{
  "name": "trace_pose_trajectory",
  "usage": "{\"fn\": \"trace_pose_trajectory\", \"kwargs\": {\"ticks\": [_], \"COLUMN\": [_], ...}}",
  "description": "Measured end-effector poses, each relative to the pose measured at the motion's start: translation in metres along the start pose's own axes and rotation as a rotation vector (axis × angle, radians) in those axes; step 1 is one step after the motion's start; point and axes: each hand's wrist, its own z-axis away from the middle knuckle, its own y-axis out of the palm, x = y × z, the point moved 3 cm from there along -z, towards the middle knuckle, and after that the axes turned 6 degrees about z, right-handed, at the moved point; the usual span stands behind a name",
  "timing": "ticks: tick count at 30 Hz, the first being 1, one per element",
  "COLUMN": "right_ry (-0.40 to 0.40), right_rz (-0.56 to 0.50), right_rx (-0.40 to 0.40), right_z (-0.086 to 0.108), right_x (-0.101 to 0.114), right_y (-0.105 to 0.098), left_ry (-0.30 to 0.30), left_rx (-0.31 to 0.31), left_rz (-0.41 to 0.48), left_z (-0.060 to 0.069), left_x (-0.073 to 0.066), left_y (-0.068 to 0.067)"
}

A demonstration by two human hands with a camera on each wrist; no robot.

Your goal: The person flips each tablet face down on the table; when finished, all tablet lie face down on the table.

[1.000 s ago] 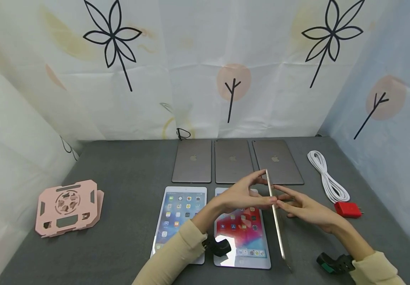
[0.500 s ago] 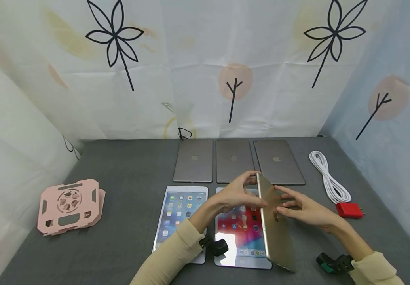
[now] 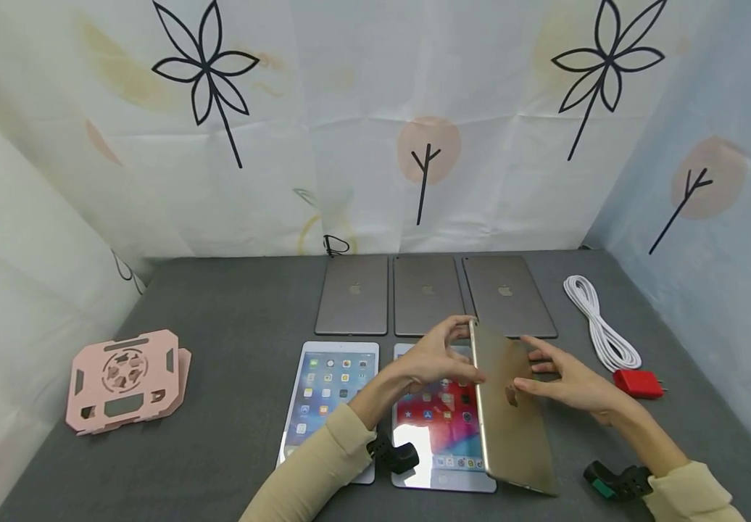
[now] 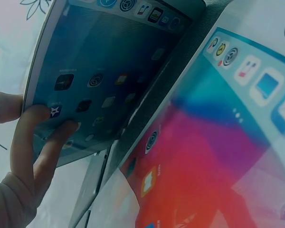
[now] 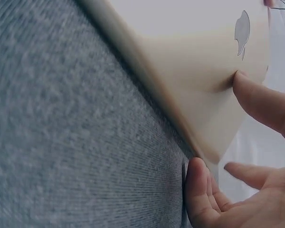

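Your left hand pinches a gold tablet by its edge, tilted up beside two lit tablets, your right hand spread at its back, while five others, including three grey tablets, already lie flat.

We see a gold tablet tilted over grey cloth, its back and silver apple logo facing us. The right hand rests its thumb tip against that back, just below the logo; its fingers are by the lower corner, whether touching we cannot tell. Behind is a pale backdrop.
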Motion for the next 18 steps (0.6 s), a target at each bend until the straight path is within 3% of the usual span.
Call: {"fn": "trace_pose_trajectory", "kwargs": {"ticks": [8, 18], "right_ry": [0.037, 0.028], "right_rz": [-0.069, -0.054], "right_rx": [-0.020, -0.175], "right_z": [0.000, 0.005], "right_x": [-0.013, -0.019], "right_y": [-0.009, -0.013], "left_ry": [0.007, 0.010], "left_rx": [0.022, 0.006], "left_rz": [-0.013, -0.222], "left_z": [-0.001, -0.006], "left_x": [0.005, 0.019], "left_y": [0.002, 0.003]}}
